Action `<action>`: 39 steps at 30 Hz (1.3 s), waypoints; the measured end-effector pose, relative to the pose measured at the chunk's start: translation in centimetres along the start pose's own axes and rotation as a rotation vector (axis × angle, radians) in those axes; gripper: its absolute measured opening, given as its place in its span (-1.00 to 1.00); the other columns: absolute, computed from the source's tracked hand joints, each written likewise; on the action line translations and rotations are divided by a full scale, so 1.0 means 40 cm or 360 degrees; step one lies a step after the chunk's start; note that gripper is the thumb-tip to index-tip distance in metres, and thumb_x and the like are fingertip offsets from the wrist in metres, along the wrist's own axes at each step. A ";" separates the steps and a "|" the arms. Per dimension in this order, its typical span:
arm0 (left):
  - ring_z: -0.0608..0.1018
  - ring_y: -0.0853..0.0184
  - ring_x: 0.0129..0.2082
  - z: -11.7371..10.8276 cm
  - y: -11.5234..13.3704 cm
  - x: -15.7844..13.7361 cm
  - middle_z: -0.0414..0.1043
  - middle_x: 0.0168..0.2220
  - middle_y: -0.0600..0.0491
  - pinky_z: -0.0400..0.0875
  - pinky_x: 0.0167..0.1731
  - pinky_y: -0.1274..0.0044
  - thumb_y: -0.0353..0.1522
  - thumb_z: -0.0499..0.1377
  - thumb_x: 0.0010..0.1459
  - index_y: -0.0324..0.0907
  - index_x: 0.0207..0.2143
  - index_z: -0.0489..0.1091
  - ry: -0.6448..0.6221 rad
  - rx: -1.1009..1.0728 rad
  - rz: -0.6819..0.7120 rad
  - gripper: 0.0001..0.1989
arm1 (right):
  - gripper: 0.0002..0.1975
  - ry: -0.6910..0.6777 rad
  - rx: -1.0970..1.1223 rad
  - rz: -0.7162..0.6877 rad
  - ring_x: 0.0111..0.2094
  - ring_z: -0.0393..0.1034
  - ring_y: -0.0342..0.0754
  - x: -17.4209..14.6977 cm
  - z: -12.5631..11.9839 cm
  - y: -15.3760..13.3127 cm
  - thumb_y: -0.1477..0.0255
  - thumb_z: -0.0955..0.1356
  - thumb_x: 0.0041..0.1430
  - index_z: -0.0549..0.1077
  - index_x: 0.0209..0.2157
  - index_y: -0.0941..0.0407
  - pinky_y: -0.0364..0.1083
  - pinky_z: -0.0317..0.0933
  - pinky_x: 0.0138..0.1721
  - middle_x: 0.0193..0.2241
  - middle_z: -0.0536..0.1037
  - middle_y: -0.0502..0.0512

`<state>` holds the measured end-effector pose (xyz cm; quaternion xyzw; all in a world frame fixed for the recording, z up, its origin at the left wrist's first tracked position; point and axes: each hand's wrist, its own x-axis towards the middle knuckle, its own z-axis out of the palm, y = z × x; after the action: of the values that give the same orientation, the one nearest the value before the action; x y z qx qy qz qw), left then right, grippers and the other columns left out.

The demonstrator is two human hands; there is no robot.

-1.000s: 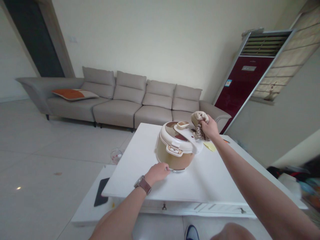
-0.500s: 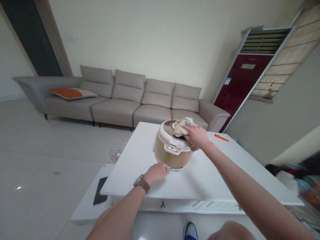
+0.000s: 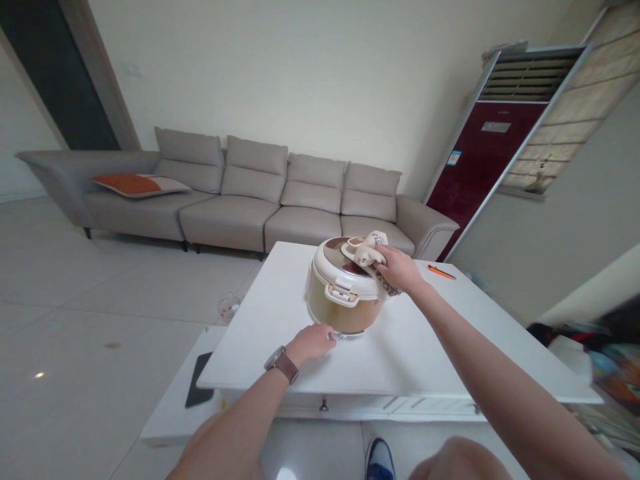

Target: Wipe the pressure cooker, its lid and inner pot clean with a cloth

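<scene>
A rice cooker (image 3: 336, 312) with a gold-coloured body and white rim stands upright on the white table (image 3: 420, 363), its lid down. My right hand (image 3: 399, 268) is closed on a patterned cloth (image 3: 371, 255), which rests against the right side of the lid and hangs down over the rim. My left hand (image 3: 313, 342), with a watch on the wrist, is curled at the front left foot of the cooker. Its fingers are closed; whether they grip the base edge or something small there, I cannot make out.
An orange pen-like tool (image 3: 441, 272) lies at the table's far right. A grey sofa (image 3: 307, 223) with an orange cushion (image 3: 133, 185) stands behind. A low white shelf with a dark flat thing (image 3: 200, 381) is at left. A tall red air conditioner (image 3: 487, 150) stands at back right.
My right hand has shifted the cloth slightly to the right across the lid, uncovering more of its shiny top. My left hand stays at the cooker's foot. The view has tilted a little.
</scene>
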<state>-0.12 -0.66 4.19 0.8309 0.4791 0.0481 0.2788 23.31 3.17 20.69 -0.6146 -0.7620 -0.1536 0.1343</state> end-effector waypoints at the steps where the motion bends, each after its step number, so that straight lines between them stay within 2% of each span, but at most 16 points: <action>1: 0.64 0.15 -0.09 0.001 0.000 0.001 0.65 -0.09 -0.08 0.43 -0.09 0.44 -0.37 0.08 0.22 -0.11 -0.16 0.59 -0.0003 -0.0002 0.0001 -0.72 | -0.72 0.0027 0.0023 0.0030 -0.09 0.48 0.12 0.000 0.005 -0.001 0.36 0.29 0.31 0.51 0.00 0.01 -0.04 0.16 -0.21 -0.03 0.61 0.14; 3: 0.64 0.15 -0.08 0.005 0.000 0.004 0.65 -0.09 -0.08 0.43 -0.08 0.44 -0.37 0.09 0.21 -0.12 -0.16 0.59 -0.0010 -0.0005 0.0004 -0.72 | -0.70 0.0079 0.0048 -0.0039 -0.07 0.47 0.15 -0.005 0.013 -0.009 0.36 0.31 0.30 0.52 0.03 0.04 -0.02 0.19 -0.13 -0.06 0.62 0.17; 5: 0.64 0.15 -0.09 0.009 -0.003 0.008 0.66 -0.09 -0.08 0.43 -0.08 0.44 -0.37 0.09 0.21 -0.12 -0.16 0.60 -0.0020 -0.0008 0.0007 -0.72 | -0.66 0.0091 0.0076 -0.0230 -0.01 0.46 0.16 -0.020 0.018 -0.020 0.39 0.33 0.28 0.52 0.07 0.05 0.02 0.19 0.00 -0.05 0.62 0.19; 9: 0.64 0.14 -0.11 0.014 -0.008 0.017 0.66 -0.11 -0.09 0.43 -0.10 0.43 -0.37 0.09 0.19 -0.12 -0.17 0.60 -0.0025 -0.0006 0.0004 -0.72 | -0.55 0.0106 0.0150 -0.0534 0.26 0.33 0.18 -0.081 0.030 -0.016 0.52 0.34 0.21 0.49 0.14 0.05 0.16 0.07 0.25 0.16 0.56 0.19; 11: 0.65 0.14 -0.11 0.014 -0.010 0.019 0.66 -0.11 -0.09 0.44 -0.10 0.43 -0.36 0.10 0.19 -0.12 -0.17 0.60 -0.0024 -0.0005 -0.0003 -0.71 | -0.48 0.0148 0.0153 -0.0609 0.35 0.23 0.17 -0.120 0.048 0.004 0.57 0.32 0.19 0.46 0.18 0.05 0.20 0.02 0.30 0.24 0.50 0.17; 17: 0.65 0.16 -0.11 0.009 -0.016 0.013 0.66 -0.12 -0.06 0.44 -0.10 0.45 -0.36 0.10 0.19 -0.11 -0.16 0.61 -0.0023 -0.0010 -0.0003 -0.70 | -0.35 0.0353 0.0091 -0.0749 0.42 0.12 0.19 -0.245 0.148 0.064 0.66 0.28 0.12 0.41 0.26 0.07 0.30 -0.01 0.34 0.31 0.42 0.19; 20: 0.64 0.16 -0.11 0.007 -0.021 0.010 0.66 -0.10 -0.06 0.45 -0.10 0.45 -0.36 0.10 0.19 -0.11 -0.15 0.61 -0.0026 -0.0009 -0.0004 -0.70 | -0.32 0.0429 0.0110 -0.0718 0.41 0.15 0.19 -0.297 0.181 0.062 0.68 0.27 0.09 0.40 0.26 0.07 0.29 0.05 0.31 0.29 0.44 0.19; 23: 0.64 0.15 -0.09 0.008 -0.025 0.010 0.66 -0.08 -0.06 0.45 -0.07 0.44 -0.35 0.10 0.19 -0.10 -0.14 0.62 -0.0029 -0.0009 -0.0003 -0.70 | -0.37 0.0485 0.0252 -0.0586 0.36 0.24 0.19 -0.320 0.177 0.044 0.62 0.28 0.13 0.41 0.24 0.04 0.25 0.14 0.26 0.25 0.49 0.19; 25: 0.64 0.15 -0.10 0.009 -0.026 0.011 0.65 -0.09 -0.06 0.45 -0.07 0.43 -0.35 0.11 0.19 -0.10 -0.15 0.62 -0.0028 -0.0009 -0.0006 -0.71 | -0.41 0.0602 0.0441 -0.0358 0.30 0.33 0.19 -0.314 0.158 0.029 0.56 0.27 0.16 0.40 0.23 0.03 0.20 0.23 0.22 0.21 0.52 0.20; 28: 0.65 0.15 -0.13 0.012 -0.024 0.012 0.66 -0.12 -0.06 0.45 -0.08 0.43 -0.35 0.11 0.19 -0.10 -0.16 0.62 -0.0034 -0.0008 -0.0019 -0.71 | -0.44 0.0809 0.0722 0.0102 0.21 0.43 0.17 -0.282 0.129 -0.001 0.52 0.22 0.21 0.37 0.25 0.05 0.14 0.34 0.13 0.19 0.53 0.24; 29: 0.65 0.15 -0.13 0.012 -0.022 0.013 0.66 -0.13 -0.06 0.45 -0.08 0.43 -0.35 0.11 0.18 -0.10 -0.17 0.62 -0.0039 -0.0007 -0.0021 -0.71 | -0.45 0.0829 0.0769 0.0177 0.20 0.43 0.17 -0.269 0.124 -0.014 0.51 0.21 0.22 0.37 0.25 0.06 0.14 0.34 0.12 0.19 0.53 0.25; 30: 0.65 0.15 -0.13 0.012 -0.021 0.013 0.66 -0.13 -0.06 0.45 -0.09 0.43 -0.35 0.11 0.18 -0.10 -0.18 0.62 -0.0044 -0.0006 -0.0022 -0.72 | -0.46 0.0814 0.0778 0.0182 0.20 0.43 0.17 -0.257 0.122 -0.027 0.50 0.22 0.23 0.38 0.24 0.06 0.14 0.33 0.14 0.19 0.53 0.25; 34: 0.65 0.14 -0.11 0.012 -0.013 0.012 0.66 -0.13 -0.06 0.45 -0.07 0.43 -0.32 0.11 0.20 -0.09 -0.14 0.61 -0.0041 0.0001 -0.0019 -0.70 | -0.46 0.0568 0.0522 -0.0108 0.33 0.28 0.21 -0.236 0.145 -0.077 0.52 0.30 0.17 0.44 0.19 0.01 0.24 0.10 0.29 0.24 0.50 0.20; 36: 0.64 0.13 -0.10 0.012 -0.012 0.012 0.65 -0.12 -0.06 0.44 -0.06 0.42 -0.30 0.10 0.21 -0.09 -0.09 0.59 -0.0032 0.0006 -0.0026 -0.69 | -0.43 0.0500 0.0427 -0.0180 0.34 0.26 0.18 -0.243 0.158 -0.093 0.56 0.30 0.14 0.43 0.20 0.00 0.25 0.02 0.33 0.25 0.49 0.16; 39: 0.64 0.10 -0.09 0.013 -0.013 0.012 0.65 -0.11 -0.08 0.44 -0.05 0.40 -0.30 0.11 0.20 -0.09 -0.07 0.58 -0.0033 0.0019 -0.0034 -0.68 | -0.43 0.0517 0.0471 -0.0173 0.28 0.35 0.14 -0.254 0.158 -0.102 0.54 0.28 0.17 0.41 0.22 0.01 0.17 0.08 0.30 0.21 0.53 0.16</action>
<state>-0.07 -0.30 3.41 0.8278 0.4853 0.0337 0.2794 21.35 -4.20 10.61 -0.5134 -0.7767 -0.1442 0.3353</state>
